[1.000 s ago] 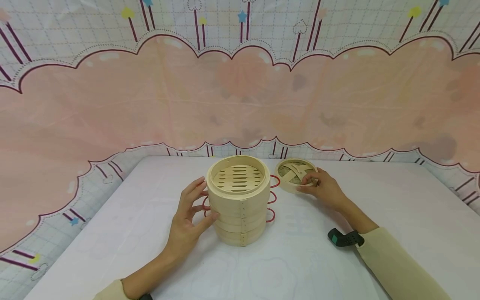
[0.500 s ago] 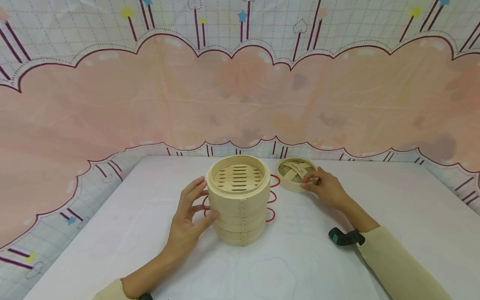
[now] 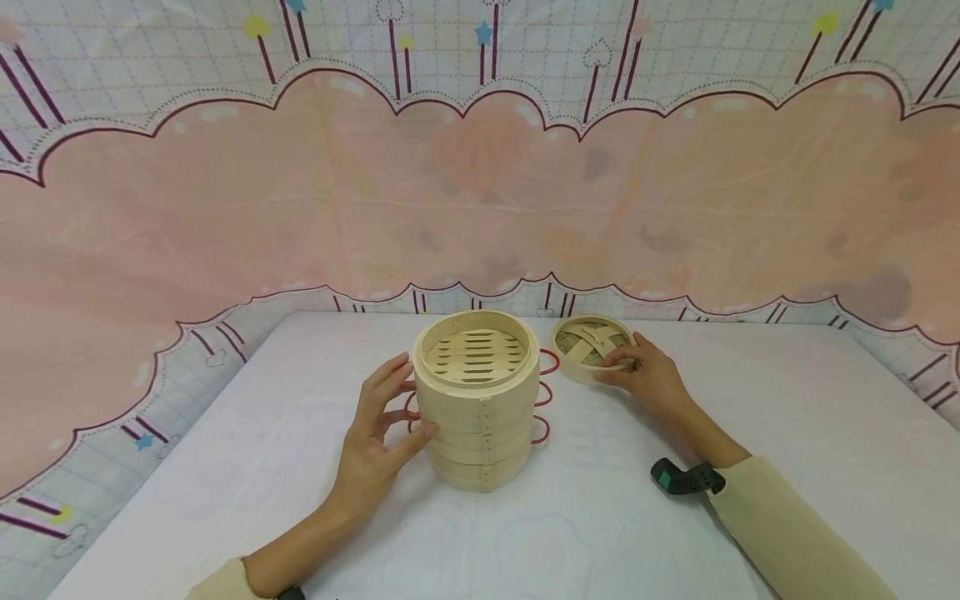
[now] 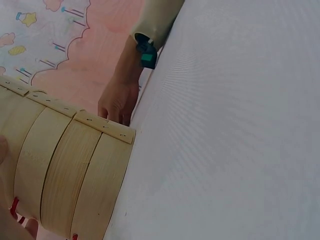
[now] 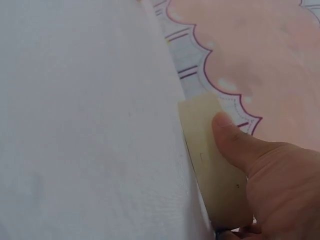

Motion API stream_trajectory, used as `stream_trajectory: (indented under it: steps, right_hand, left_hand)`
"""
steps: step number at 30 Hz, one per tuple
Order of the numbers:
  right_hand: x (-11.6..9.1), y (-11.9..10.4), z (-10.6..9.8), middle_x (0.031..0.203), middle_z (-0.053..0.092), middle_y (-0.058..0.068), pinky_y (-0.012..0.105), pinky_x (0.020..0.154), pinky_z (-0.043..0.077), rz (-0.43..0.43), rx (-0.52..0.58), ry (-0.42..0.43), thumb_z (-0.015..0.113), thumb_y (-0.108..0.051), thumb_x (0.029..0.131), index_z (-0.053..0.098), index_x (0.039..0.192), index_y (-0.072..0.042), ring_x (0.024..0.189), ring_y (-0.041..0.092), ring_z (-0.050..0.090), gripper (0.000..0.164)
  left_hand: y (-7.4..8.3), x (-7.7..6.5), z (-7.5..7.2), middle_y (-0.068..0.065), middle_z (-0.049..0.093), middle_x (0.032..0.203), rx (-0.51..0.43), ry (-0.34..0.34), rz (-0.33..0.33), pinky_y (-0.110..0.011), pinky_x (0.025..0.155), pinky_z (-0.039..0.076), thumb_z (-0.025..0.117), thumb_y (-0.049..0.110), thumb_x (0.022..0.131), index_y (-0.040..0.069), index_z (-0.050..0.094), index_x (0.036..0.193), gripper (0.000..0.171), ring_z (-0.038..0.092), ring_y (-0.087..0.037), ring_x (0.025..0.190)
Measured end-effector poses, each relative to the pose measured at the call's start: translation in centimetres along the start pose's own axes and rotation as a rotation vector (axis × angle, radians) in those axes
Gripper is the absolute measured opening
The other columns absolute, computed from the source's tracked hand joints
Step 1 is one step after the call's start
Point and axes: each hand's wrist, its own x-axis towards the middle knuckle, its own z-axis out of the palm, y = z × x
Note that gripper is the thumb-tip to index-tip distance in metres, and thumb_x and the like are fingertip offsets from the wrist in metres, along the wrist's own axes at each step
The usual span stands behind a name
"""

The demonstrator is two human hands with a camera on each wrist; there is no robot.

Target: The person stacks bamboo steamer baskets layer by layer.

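A tall stack of round bamboo steamer baskets [image 3: 480, 417] stands upright on the white table, its slatted top tier uncovered. Red loop handles [image 3: 543, 395] stick out from both sides. My left hand [image 3: 367, 450] holds the stack's left side, thumb at the front and fingers round the back left. In the left wrist view, only parts of that hand show beside the stacked tiers [image 4: 65, 160]. Behind and to the right lies the woven steamer lid [image 3: 588, 346]. My right hand [image 3: 652, 379] grips its near right edge; in the right wrist view the thumb [image 5: 230, 132] presses on the lid's pale rim [image 5: 210, 170].
The white tabletop [image 3: 600, 517] stretches around the stack and lid. At its back edge hangs a printed peach and white backdrop cloth [image 3: 480, 200]. A dark band [image 3: 686, 477] is on the right wrist below a beige sleeve [image 3: 795, 533].
The right hand's fingers and thumb have shifted slightly on the lid, which has moved back a touch. The left hand and the steamer stack stay in place.
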Motion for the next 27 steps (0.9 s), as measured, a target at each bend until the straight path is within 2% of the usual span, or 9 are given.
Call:
stream_trajectory:
  steps: [4,8,12,14,16,19,22,25,27]
  right_hand:
    - [0.0,-0.2,0.3,0.142,0.033,0.036,0.062,0.107,0.021,0.008,0.011,0.019,0.082,-0.029,0.075,0.062,0.084,-0.006,0.136,0.048,0.022,0.032]
    - [-0.1,-0.1,0.5,0.131,0.048,0.033,0.061,0.107,0.022,-0.006,-0.019,0.063,0.083,-0.026,0.075,0.062,0.081,-0.006,0.134,0.047,0.027,0.030]
    - [-0.3,-0.1,0.5,0.119,0.058,0.031,0.059,0.107,0.026,-0.014,-0.034,0.093,0.081,-0.026,0.077,0.063,0.083,-0.006,0.133,0.046,0.031,0.027]
    - [-0.3,-0.5,0.4,0.121,0.057,0.031,0.055,0.098,0.038,-0.018,-0.026,0.097,0.080,-0.027,0.079,0.064,0.087,-0.006,0.121,0.044,0.046,0.027]
    - [-0.3,-0.8,0.3,0.127,0.054,0.030,0.046,0.084,0.046,-0.020,-0.017,0.099,0.078,-0.030,0.081,0.064,0.090,-0.006,0.106,0.037,0.055,0.029]
    - [-0.4,-1.2,0.0,0.134,0.050,0.024,0.034,0.068,0.040,-0.025,-0.008,0.100,0.076,-0.034,0.082,0.064,0.093,-0.007,0.086,0.027,0.053,0.031]
    - [-0.3,-1.5,-0.5,0.124,0.057,0.017,0.033,0.072,0.040,-0.030,0.004,0.091,0.075,-0.037,0.083,0.063,0.094,-0.008,0.092,0.024,0.051,0.033]
    - [-0.1,-1.8,-0.9,0.113,0.059,0.013,0.039,0.083,0.046,-0.039,0.048,0.089,0.074,-0.038,0.083,0.062,0.095,-0.008,0.100,0.026,0.050,0.034]
    - [0.1,-1.9,-1.2,0.105,0.059,0.013,0.043,0.093,0.045,-0.052,0.086,0.090,0.075,-0.036,0.083,0.060,0.095,-0.008,0.105,0.026,0.049,0.034]
  left_hand:
    - [1.2,0.4,0.1,-0.024,0.027,0.147,0.004,0.002,0.009,-0.027,0.083,0.050,0.068,-0.022,0.073,0.003,0.038,0.141,0.079,0.046,-0.019,0.116]
    - [2.2,0.7,0.2,-0.026,0.028,0.145,0.008,-0.002,0.016,-0.027,0.082,0.050,0.067,-0.022,0.074,0.001,0.039,0.140,0.076,0.047,-0.017,0.115]
    - [2.4,0.8,0.2,-0.031,0.027,0.143,-0.001,-0.005,0.024,-0.026,0.082,0.050,0.066,-0.024,0.073,0.000,0.039,0.140,0.076,0.047,-0.016,0.115]
    - [2.3,0.8,0.1,-0.030,0.027,0.143,-0.006,-0.001,0.024,-0.026,0.082,0.050,0.066,-0.025,0.072,0.000,0.039,0.139,0.076,0.047,-0.017,0.114]
    - [2.2,0.9,-0.1,-0.030,0.027,0.143,-0.010,0.000,0.024,-0.026,0.081,0.050,0.066,-0.025,0.072,0.000,0.039,0.139,0.076,0.047,-0.017,0.114]
    - [2.1,1.1,-0.2,-0.029,0.028,0.144,-0.015,-0.004,0.021,-0.027,0.082,0.050,0.066,-0.025,0.073,0.000,0.039,0.139,0.076,0.047,-0.017,0.115]
    - [1.9,1.4,-0.3,-0.030,0.027,0.143,-0.027,-0.009,0.017,-0.027,0.082,0.049,0.066,-0.024,0.073,0.000,0.039,0.139,0.076,0.047,-0.017,0.115]
    - [1.7,1.5,-0.4,-0.029,0.027,0.144,-0.036,-0.011,0.014,-0.027,0.082,0.049,0.066,-0.024,0.073,-0.001,0.039,0.139,0.075,0.046,-0.018,0.116]
    - [1.7,1.5,-0.5,-0.029,0.027,0.144,-0.035,-0.010,0.013,-0.028,0.082,0.049,0.067,-0.023,0.073,-0.001,0.039,0.139,0.075,0.046,-0.018,0.116]
